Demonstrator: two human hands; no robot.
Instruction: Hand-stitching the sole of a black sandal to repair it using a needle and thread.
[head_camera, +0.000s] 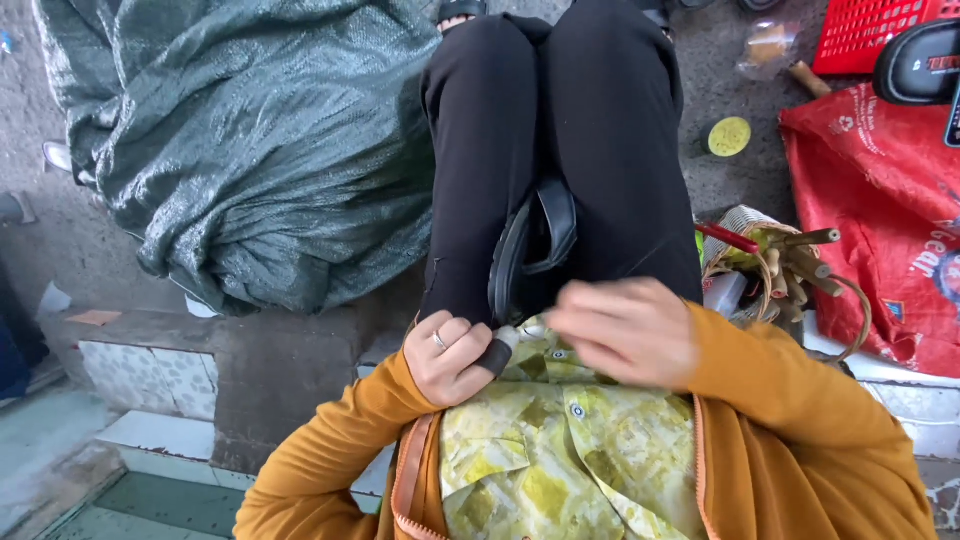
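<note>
1. Holding a small dark-tipped tool with a pale end (500, 350) at chest height, the left hand (447, 357) is closed around it, a ring on one finger; the tool sits just above the yellow-green patterned shirt (555, 450), between the two hands.
2. The right hand (625, 330) is blurred, its fingers curled and nearly touching the tool's pale end; whether it pinches anything I cannot tell.
3. Judged from this, the tool could slip, since only a short stub shows past the fist, and a dropped piece would likely fall into the lap or onto the concrete floor (720, 180).
4. The tip works close to the shirt fabric and its buttons, so a snag or a poke at the cloth seems possible.
5. A dark sandal (535, 250) lies wedged between the black-trousered legs (560, 130), right under the hands, and could catch anything that falls.
6. To the right, a woven basket with bamboo sticks (790, 265) crowds the right elbow; a sudden move could knock it.
7. Farther out lie a red sack (880, 200), a red plastic crate (865, 30), a yellow lid (730, 136) and a big green woven tarp bundle (250, 150).
</note>
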